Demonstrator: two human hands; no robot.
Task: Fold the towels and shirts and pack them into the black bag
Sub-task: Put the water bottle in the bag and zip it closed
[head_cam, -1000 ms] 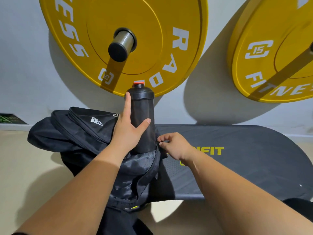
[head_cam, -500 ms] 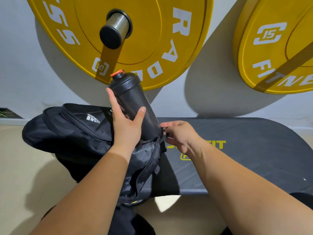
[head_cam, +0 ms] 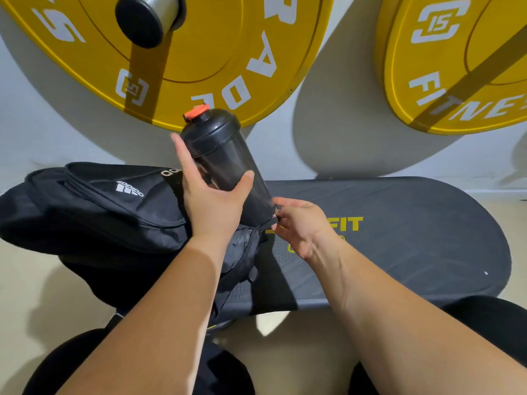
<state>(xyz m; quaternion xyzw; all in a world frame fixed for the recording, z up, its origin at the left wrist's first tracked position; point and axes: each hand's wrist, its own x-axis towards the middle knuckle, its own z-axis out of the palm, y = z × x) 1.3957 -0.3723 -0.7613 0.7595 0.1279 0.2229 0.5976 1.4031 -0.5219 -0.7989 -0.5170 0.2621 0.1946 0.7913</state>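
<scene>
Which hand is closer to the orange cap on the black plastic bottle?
Left. The left hand grips the bottle below the orange cap; the right hand pinches the black bag lower down.

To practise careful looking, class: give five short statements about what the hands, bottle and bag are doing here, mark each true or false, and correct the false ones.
1. The left hand grips the black bottle. True.
2. The bottle's lid spout is blue. False: the cap is orange.
3. The right hand pinches the black bag at its edge beside the bottle. True.
4. The bottle stands upright on the floor. False: it leans, with its lower end at the bag's opening.
5. Yellow weight plates are behind the bag. True.
</scene>
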